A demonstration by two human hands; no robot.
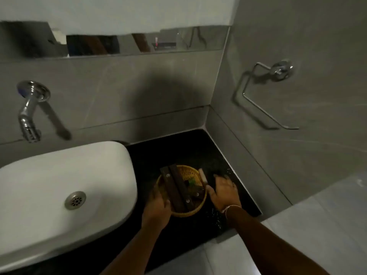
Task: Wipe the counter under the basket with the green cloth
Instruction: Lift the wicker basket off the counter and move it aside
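A round yellow wicker basket (190, 212) sits on the black counter (178, 151), right of the sink. It holds dark brown boxes (176, 187), a small green item and a pale tube at its right rim. My left hand (158, 203) grips the basket's near-left rim. My right hand (223, 192) lies palm down on the counter just right of the basket. The dark green cloth (220, 175) is bunched under its fingertips and is hard to make out in the dim light. Whether the basket is lifted off the counter I cannot tell.
A white basin (59, 185) with a metal drain fills the left side, under a chrome wall tap (29, 114). Grey tiled walls close the counter at the back and right. A chrome towel ring (264, 92) hangs on the right wall.
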